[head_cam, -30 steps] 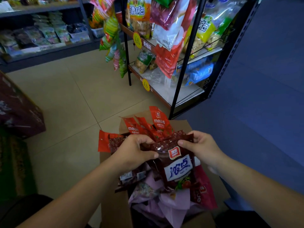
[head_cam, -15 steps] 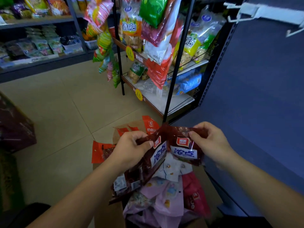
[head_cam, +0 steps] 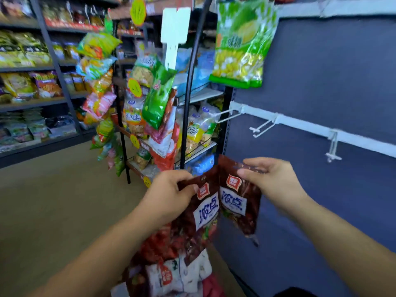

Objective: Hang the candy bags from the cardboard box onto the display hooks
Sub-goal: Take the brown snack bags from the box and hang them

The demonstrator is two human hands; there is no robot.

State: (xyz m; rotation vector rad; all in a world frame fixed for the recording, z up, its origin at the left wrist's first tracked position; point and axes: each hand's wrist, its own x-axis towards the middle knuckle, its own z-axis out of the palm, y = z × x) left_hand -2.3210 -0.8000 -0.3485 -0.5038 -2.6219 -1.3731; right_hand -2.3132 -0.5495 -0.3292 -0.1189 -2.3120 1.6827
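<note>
My left hand (head_cam: 171, 196) grips a bundle of dark red candy bags (head_cam: 203, 213) by their tops. My right hand (head_cam: 272, 181) pinches the top edge of a single dark red candy bag (head_cam: 237, 202), held just to the right of the bundle. Both hands are raised in front of the blue display wall. White display hooks (head_cam: 227, 115) (head_cam: 263, 125) (head_cam: 333, 146) stick out from a white rail on that wall, above and to the right of my hands, all bare. More bags (head_cam: 177, 273) in the cardboard box show at the bottom centre, the box itself mostly hidden.
A black wire rack (head_cam: 188, 86) full of snack bags stands just left of the blue wall (head_cam: 321, 82). A green and yellow bag (head_cam: 240, 43) hangs on an upper hook. Stocked shelves (head_cam: 32, 99) line the far left across a tan floor (head_cam: 53, 200).
Both hands have lifted the bags up out of the box toward the wall. The right hand's bag has come apart from the bundle. My view has tilted up, bringing the hooks into sight.
</note>
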